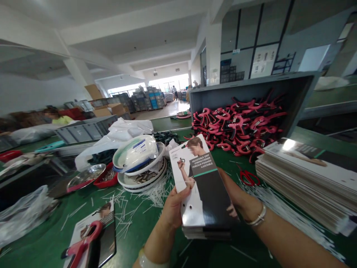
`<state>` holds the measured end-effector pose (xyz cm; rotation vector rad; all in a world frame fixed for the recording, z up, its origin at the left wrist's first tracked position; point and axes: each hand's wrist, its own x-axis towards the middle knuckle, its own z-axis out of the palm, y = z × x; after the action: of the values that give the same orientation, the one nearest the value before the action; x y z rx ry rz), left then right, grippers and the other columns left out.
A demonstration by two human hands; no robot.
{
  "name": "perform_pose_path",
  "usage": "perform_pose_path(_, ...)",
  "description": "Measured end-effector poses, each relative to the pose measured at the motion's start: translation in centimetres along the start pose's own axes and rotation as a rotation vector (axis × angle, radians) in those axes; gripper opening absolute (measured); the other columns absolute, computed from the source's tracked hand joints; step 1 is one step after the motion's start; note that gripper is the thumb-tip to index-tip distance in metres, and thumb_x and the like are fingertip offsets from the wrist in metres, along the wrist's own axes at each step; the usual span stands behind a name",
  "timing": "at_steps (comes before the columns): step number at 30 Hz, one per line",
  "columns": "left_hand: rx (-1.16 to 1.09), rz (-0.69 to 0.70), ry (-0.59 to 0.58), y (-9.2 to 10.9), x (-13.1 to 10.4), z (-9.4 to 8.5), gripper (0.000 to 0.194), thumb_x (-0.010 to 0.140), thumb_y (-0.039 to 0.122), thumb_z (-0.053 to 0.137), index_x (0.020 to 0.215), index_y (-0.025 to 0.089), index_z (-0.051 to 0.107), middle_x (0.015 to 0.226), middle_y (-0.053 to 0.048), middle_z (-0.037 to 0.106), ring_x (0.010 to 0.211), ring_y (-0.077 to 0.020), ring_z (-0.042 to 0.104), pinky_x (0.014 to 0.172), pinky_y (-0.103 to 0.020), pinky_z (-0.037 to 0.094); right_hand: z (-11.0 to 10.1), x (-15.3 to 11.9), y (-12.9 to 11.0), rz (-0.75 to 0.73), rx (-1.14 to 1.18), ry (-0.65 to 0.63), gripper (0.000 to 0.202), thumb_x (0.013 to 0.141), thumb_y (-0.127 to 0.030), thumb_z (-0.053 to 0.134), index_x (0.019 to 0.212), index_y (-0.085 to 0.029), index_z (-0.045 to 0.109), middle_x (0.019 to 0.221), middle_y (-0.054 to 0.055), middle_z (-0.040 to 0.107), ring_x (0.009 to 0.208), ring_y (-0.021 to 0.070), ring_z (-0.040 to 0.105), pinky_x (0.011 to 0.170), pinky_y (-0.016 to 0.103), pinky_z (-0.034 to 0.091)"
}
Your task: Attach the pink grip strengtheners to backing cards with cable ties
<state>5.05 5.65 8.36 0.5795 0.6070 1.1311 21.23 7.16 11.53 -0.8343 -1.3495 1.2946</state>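
Observation:
Between my two hands is a stack of printed backing cards, its top card reading "Adjustable grip strengthener". My left hand wraps the stack's left edge, thumb lying on the top card. On the opposite edge, my right hand grips from the side, its fingers mostly hidden behind the cards. A taller stack of the same cards lies to the right. At lower left, a red and black hand grip strengthener rests on a single card.
A grey crate tipped toward me holds many red and black hand grips. Red-handled scissors lie beside scattered white ties. Stacked bowls, a metal dish and a red tray of small parts stand left.

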Motion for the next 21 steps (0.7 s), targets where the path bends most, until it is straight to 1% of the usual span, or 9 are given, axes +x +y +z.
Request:
perform_pose_path(3, 0.086, 0.006, 0.073, 0.3, 0.2, 0.4, 0.049, 0.052, 0.020, 0.083, 0.098, 0.012, 0.067, 0.080, -0.007, 0.072, 0.066, -0.0198, 0.067, 0.063, -0.029, 0.052, -2.4, 0.1, -0.1, -0.125, 0.001, 0.234, 0.034, 0.074, -0.041, 0.064, 0.101, -0.021, 0.064, 0.083, 0.003, 0.069, 0.068, 0.0161, 0.062, 0.060, 0.029, 0.048)
perform_pose_path(5, 0.142, 0.010, 0.086, 0.5, 0.5, 0.5, 0.052, 0.053, 0.021, 0.083, 0.102, 0.012, 0.066, 0.084, -0.008, 0.073, 0.070, -0.0212, 0.067, 0.067, -0.031, 0.052, -3.6, 0.0, -0.8, -0.351, -0.188, 0.443, 0.030, 0.079, -0.035, 0.060, 0.106, -0.024, 0.062, 0.096, 0.004, 0.068, 0.081, 0.0169, 0.062, 0.068, 0.031, 0.048)
perform_pose_path(6, 0.169, 0.014, 0.083, 0.5, 0.6, 0.5, 0.052, 0.054, 0.022, 0.083, 0.102, 0.012, 0.066, 0.086, -0.008, 0.073, 0.072, -0.0213, 0.067, 0.068, -0.031, 0.051, -3.9, -0.1, -1.2, -0.472, -0.377, 0.470, 0.028, 0.081, -0.031, 0.058, 0.107, -0.025, 0.062, 0.100, 0.005, 0.067, 0.087, 0.0176, 0.061, 0.073, 0.032, 0.048)
perform_pose_path(7, 0.196, 0.020, 0.077, 0.5, 0.7, 0.5, 0.051, 0.055, 0.022, 0.082, 0.102, 0.013, 0.066, 0.087, -0.008, 0.073, 0.073, -0.0209, 0.067, 0.069, -0.030, 0.051, -3.9, -0.4, -1.7, -0.579, -0.613, 0.429, 0.027, 0.081, -0.026, 0.057, 0.107, -0.025, 0.063, 0.103, 0.005, 0.066, 0.091, 0.0186, 0.060, 0.077, 0.034, 0.046)
perform_pose_path(9, 0.254, 0.040, 0.075, 0.5, 0.7, 0.6, 0.046, 0.057, 0.023, 0.081, 0.099, 0.013, 0.066, 0.085, -0.006, 0.073, 0.071, -0.0187, 0.066, 0.068, -0.028, 0.050, -3.3, -0.8, -2.6, -0.715, -1.084, 0.204, 0.026, 0.082, -0.020, 0.056, 0.106, -0.025, 0.065, 0.103, 0.006, 0.064, 0.098, 0.0216, 0.057, 0.082, 0.038, 0.043)
perform_pose_path(11, 0.312, 0.055, 0.078, 0.5, 0.7, 0.8, 0.041, 0.058, 0.025, 0.081, 0.094, 0.013, 0.066, 0.078, -0.004, 0.072, 0.065, -0.0166, 0.065, 0.064, -0.026, 0.049, -2.4, -1.1, -3.0, -0.776, -1.367, 0.011, 0.023, 0.083, -0.018, 0.055, 0.102, -0.025, 0.066, 0.102, 0.006, 0.064, 0.105, 0.0252, 0.053, 0.082, 0.040, 0.042)
perform_pose_path(13, 0.366, 0.048, 0.075, 0.5, 0.5, 1.0, 0.039, 0.058, 0.027, 0.080, 0.092, 0.014, 0.065, 0.074, -0.003, 0.071, 0.059, -0.0158, 0.063, 0.060, -0.027, 0.048, -1.7, -1.0, -2.8, -0.815, -1.460, -0.085, 0.021, 0.084, -0.017, 0.054, 0.099, -0.024, 0.066, 0.103, 0.005, 0.064, 0.110, 0.0270, 0.051, 0.083, 0.040, 0.042)
perform_pose_path(16, 0.402, 0.033, 0.079, 0.7, 0.4, 1.3, 0.040, 0.058, 0.029, 0.080, 0.092, 0.013, 0.064, 0.072, -0.003, 0.071, 0.057, -0.0158, 0.062, 0.058, -0.027, 0.047, -1.5, -0.6, -1.9, -0.842, -1.470, -0.179, 0.021, 0.081, -0.015, 0.056, 0.098, -0.021, 0.066, 0.105, 0.005, 0.064, 0.102, 0.0250, 0.054, 0.085, 0.041, 0.044)
perform_pose_path(21, 0.416, 0.011, 0.099, 0.8, 0.3, 1.3, 0.043, 0.056, 0.029, 0.081, 0.091, 0.013, 0.064, 0.070, -0.003, 0.070, 0.060, -0.0170, 0.063, 0.060, -0.027, 0.047, -2.0, -0.4, -0.5, -0.916, -1.370, -0.151, 0.021, 0.084, -0.009, 0.049, 0.095, -0.015, 0.065, 0.095, 0.007, 0.069, 0.087, 0.0194, 0.059, 0.078, 0.034, 0.049)
